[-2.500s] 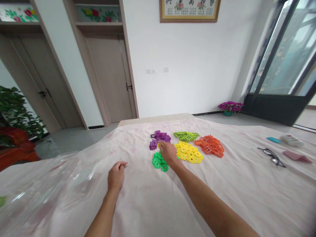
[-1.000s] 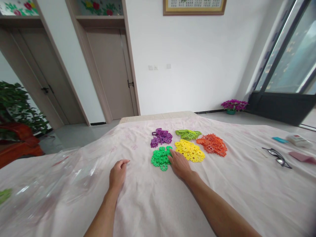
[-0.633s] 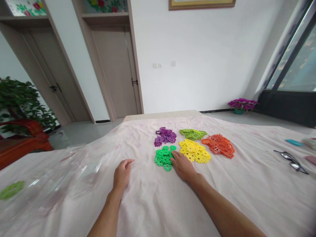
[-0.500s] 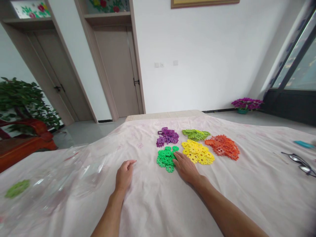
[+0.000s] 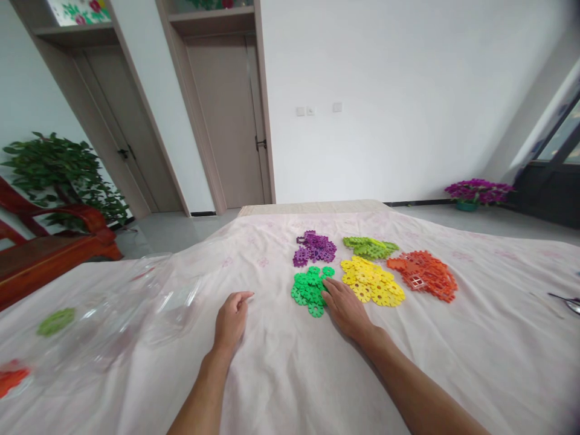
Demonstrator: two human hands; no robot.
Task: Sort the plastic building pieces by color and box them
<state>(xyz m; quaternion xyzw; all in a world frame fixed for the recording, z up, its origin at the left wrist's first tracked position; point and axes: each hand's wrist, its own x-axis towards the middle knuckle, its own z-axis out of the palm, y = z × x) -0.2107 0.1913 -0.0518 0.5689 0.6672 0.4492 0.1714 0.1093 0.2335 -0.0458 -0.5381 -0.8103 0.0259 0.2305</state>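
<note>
My right hand (image 5: 347,307) lies palm down with its fingers stretched out, the fingertips touching the right side of a pile of green flower-shaped plastic pieces (image 5: 310,289). Yellow flower-shaped pieces (image 5: 371,281) are heaped just right of these fingers. My left hand (image 5: 231,317) rests on the cloth left of the green pile, index finger pointing out and the others loosely curled; nothing shows in it. Behind the green pile sit purple pieces (image 5: 317,248). Farther right are light green pieces (image 5: 369,246) and orange-red pieces (image 5: 426,273).
Crumpled clear plastic packaging (image 5: 122,308) lies at the left on the pale tablecloth (image 5: 281,374), with a light green piece (image 5: 56,322) and something orange-red (image 5: 12,379) by it. Glasses (image 5: 571,305) are cut off at the right edge. A wooden chair (image 5: 86,229) stands left.
The camera view has turned a little to the left, so everything sits farther right in the picture. Both hands keep nearly the same pose beside the green pile.
</note>
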